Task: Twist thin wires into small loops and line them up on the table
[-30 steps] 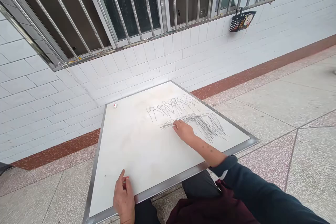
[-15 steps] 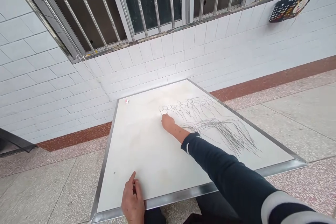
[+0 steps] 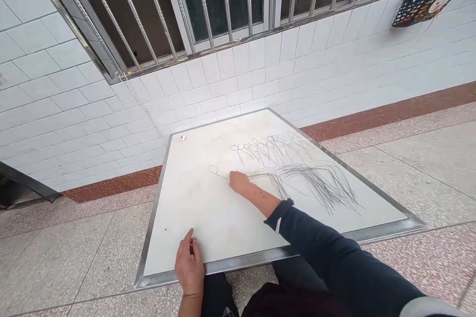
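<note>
Near the middle of the white metal-edged table (image 3: 201,198), my right hand (image 3: 238,182) is closed in a pinch on a thin dark wire whose looped end (image 3: 213,170) points left. To its right lies a bunch of long dark wires (image 3: 316,183), partly behind my forearm. Behind it, several looped wires (image 3: 267,146) lie in a row, loops toward the wall. My left hand (image 3: 190,260) rests at the near left edge of the table, index finger extended, the other fingers loosely curled; nothing shows in it.
A small red and white item (image 3: 183,137) lies at the far left corner, and a tiny dark speck (image 3: 165,229) near the left edge. Beyond the table stands a tiled wall (image 3: 223,79) with barred windows. A patterned bag (image 3: 426,6) hangs at the upper right.
My right hand has moved away from the left end of the looped row toward me, and a looped wire now extends from it. The view has shifted slightly.
</note>
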### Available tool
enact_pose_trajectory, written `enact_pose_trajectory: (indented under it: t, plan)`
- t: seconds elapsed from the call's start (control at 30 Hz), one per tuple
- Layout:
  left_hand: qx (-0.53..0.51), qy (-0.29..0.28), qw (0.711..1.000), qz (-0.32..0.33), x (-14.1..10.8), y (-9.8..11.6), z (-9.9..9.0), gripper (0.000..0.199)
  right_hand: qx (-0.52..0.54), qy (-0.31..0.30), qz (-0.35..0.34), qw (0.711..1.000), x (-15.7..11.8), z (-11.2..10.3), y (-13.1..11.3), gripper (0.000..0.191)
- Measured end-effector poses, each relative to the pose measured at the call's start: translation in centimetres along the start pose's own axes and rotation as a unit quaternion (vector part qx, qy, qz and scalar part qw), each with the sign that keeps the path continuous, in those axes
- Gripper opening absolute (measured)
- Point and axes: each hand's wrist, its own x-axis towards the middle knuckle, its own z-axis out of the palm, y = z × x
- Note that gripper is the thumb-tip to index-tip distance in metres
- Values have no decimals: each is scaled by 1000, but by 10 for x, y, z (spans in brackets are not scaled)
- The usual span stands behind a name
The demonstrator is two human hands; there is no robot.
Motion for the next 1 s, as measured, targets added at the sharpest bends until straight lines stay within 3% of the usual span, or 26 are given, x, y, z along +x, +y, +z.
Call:
enact_pose_trajectory:
  t: [0.07, 0.13, 0.3, 0.37, 0.47, 0.5, 0.57, 0.67, 0.8, 0.9, 1.0]
  plan:
    - [-45, -4, 999, -18, 0, 3, -1, 39, 104, -74, -34, 991, -32, 9, -2, 26]
    - [-105, -17, 993, -41, -2, 9, -4, 42, 211, -144, -76, 964, -71, 18, -3, 19]
    - [-312, -71, 942, -104, -16, 43, -17, 56, 418, -294, -135, 849, -162, 30, 7, 17]
    - [-384, -98, 910, -120, -24, 60, -23, 54, 521, -370, -122, 759, -185, 32, 11, 20]
    - [-462, -108, 868, -145, -36, 80, -34, 48, 674, -480, -57, 559, -204, 35, 15, 26]
    - [-480, -106, 857, -153, -40, 85, -37, 46, 700, -501, -36, 508, -208, 36, 15, 27]
    - [-509, -98, 839, -165, -47, 93, -44, 42, 714, -517, -17, 472, -215, 38, 16, 25]
    - [-537, -84, 821, -174, -56, 103, -53, 39, 714, -517, -28, 471, -227, 40, 17, 23]
    - [-551, -67, 814, -172, -70, 114, -62, 43, 692, -488, -72, 527, -244, 42, 17, 24]
    - [-549, -62, 818, -158, -80, 120, -67, 48, 647, -402, -139, 633, -253, 36, 15, 26]
    - [-541, -74, 825, -147, -90, 125, -69, 51, 590, -233, -207, 744, -258, 22, 7, 31]
